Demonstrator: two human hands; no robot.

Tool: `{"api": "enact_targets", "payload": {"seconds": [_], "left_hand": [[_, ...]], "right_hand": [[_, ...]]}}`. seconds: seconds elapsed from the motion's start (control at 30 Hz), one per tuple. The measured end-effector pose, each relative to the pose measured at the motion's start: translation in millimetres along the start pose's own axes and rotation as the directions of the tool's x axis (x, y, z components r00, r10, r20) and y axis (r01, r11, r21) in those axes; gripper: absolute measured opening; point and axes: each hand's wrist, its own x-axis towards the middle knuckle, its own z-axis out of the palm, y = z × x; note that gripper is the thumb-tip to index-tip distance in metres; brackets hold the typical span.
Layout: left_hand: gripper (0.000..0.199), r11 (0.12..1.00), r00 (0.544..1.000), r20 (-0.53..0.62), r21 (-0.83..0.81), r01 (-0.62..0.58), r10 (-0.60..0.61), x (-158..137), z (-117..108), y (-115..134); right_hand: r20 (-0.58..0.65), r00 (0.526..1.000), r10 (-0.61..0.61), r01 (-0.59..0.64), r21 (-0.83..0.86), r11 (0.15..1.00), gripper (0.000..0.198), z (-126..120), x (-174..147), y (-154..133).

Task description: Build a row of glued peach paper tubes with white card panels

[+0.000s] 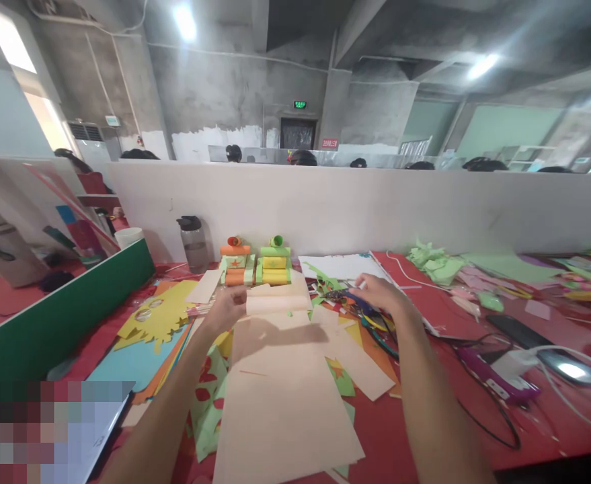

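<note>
Left grip point(232, 306) on paper point(279, 304); sign point(300, 105): "EXIT"

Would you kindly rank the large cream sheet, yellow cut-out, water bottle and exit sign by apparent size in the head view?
1. Large cream sheet
2. Yellow cut-out
3. Water bottle
4. Exit sign

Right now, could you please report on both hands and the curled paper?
Left hand at curled paper, left end. Right hand at scissors, grip unclear. Green scraps beside paper.

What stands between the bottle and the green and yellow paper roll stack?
In the head view, the orange paper roll stack stands between the bottle and the green and yellow one.
</note>
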Motion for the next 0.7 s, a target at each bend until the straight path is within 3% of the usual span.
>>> {"api": "enact_targets", "payload": {"seconds": [0.13, 0.37, 0.7], "left_hand": [[0.021, 0.992, 0.998, 0.066, -0.125, 0.023, -0.015, -4.2, 6.7, -0.6], [0.025, 0.967, 0.997, 0.079, -0.250, 0.046, -0.027, -5.6, 15.0, 6.5], [0.032, 0.975, 0.996, 0.066, -0.208, 0.079, -0.067, -2.7, 14.0, 1.2]], "right_hand": [[0.065, 0.992, 0.106, -0.100, -0.082, 0.992, 0.031, 19.6, -3.9, 12.8], [0.100, 0.987, 0.126, -0.114, -0.113, 0.987, 0.037, 30.4, 1.2, 5.1], [0.027, 0.994, 0.102, -0.104, 0.083, 0.991, 0.026, 32.0, 3.4, 23.3]]}}
